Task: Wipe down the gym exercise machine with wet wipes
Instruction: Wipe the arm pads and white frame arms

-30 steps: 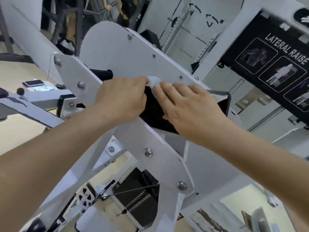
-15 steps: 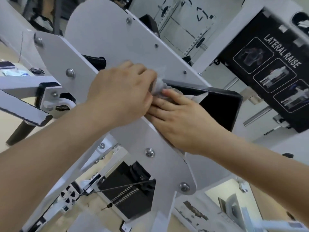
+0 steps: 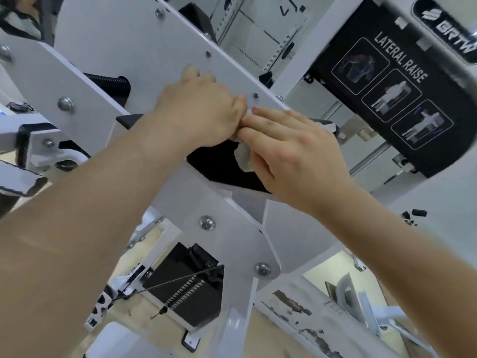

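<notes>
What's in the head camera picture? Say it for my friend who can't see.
A person's left hand and right hand meet on a white gym machine, the right hand holding a crumpled wipe over a black pad. A black sign at the upper right reads LATERAL RAISE.

Two hands: left hand (image 3: 196, 112), right hand (image 3: 291, 156). One wet wipe (image 3: 244, 156). One machine (image 3: 124, 42). One sign (image 3: 438, 104) — three drawings (image 3: 360, 65) on it.
</notes>
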`<move>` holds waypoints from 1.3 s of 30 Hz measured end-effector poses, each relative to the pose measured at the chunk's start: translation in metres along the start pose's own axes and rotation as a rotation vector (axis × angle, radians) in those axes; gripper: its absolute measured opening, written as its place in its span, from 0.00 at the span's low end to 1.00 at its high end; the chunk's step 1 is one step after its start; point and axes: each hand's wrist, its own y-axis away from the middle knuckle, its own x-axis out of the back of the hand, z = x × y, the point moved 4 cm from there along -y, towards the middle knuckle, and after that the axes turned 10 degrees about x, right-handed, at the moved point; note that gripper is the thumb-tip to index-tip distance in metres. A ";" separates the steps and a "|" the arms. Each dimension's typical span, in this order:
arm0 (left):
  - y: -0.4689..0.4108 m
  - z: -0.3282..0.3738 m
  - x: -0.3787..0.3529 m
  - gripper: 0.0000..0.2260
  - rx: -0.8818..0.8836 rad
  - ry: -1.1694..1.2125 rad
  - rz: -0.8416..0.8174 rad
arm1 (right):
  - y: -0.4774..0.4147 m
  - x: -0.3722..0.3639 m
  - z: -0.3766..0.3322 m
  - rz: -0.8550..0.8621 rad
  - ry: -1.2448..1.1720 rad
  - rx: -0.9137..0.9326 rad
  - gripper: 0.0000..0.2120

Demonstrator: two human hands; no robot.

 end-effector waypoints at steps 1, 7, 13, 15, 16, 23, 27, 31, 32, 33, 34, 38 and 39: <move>-0.004 0.010 -0.002 0.22 -0.018 0.052 -0.041 | 0.004 0.006 0.003 0.023 -0.010 -0.032 0.14; 0.010 0.078 0.004 0.22 -0.134 0.390 -0.016 | 0.055 0.044 0.025 0.214 -0.045 -0.207 0.09; 0.051 0.126 -0.003 0.14 -0.544 0.148 0.289 | 0.134 0.029 0.019 0.434 -0.128 -0.595 0.07; 0.059 0.130 -0.010 0.10 -0.620 0.030 0.450 | 0.145 0.015 0.018 0.432 -0.083 -0.500 0.07; 0.069 0.136 -0.015 0.09 -0.674 -0.036 0.546 | 0.149 0.007 0.020 0.425 -0.048 -0.426 0.08; 0.139 0.178 -0.097 0.18 -0.594 -0.245 0.038 | 0.208 -0.046 0.013 0.063 -0.030 -0.256 0.16; 0.157 0.183 -0.135 0.28 -0.531 -0.399 -0.097 | 0.235 -0.040 0.002 -0.112 0.176 -0.092 0.13; 0.146 0.183 -0.119 0.30 -0.376 0.267 0.204 | 0.210 -0.020 0.028 -0.008 0.292 -0.244 0.15; 0.138 0.182 -0.116 0.31 -0.336 0.390 0.214 | 0.201 -0.019 0.033 0.002 0.308 -0.257 0.16; 0.130 0.182 -0.117 0.31 -0.318 0.470 0.205 | 0.196 -0.020 0.037 0.008 0.317 -0.265 0.17; 0.125 0.182 -0.119 0.30 -0.296 0.530 0.179 | 0.196 -0.022 0.038 0.017 0.320 -0.275 0.18; 0.135 0.180 -0.148 0.30 -0.190 0.542 0.155 | 0.236 -0.039 0.011 -0.046 0.263 -0.281 0.24; 0.145 0.180 -0.157 0.32 -0.187 0.497 0.120 | 0.248 -0.044 0.000 -0.080 0.248 -0.268 0.25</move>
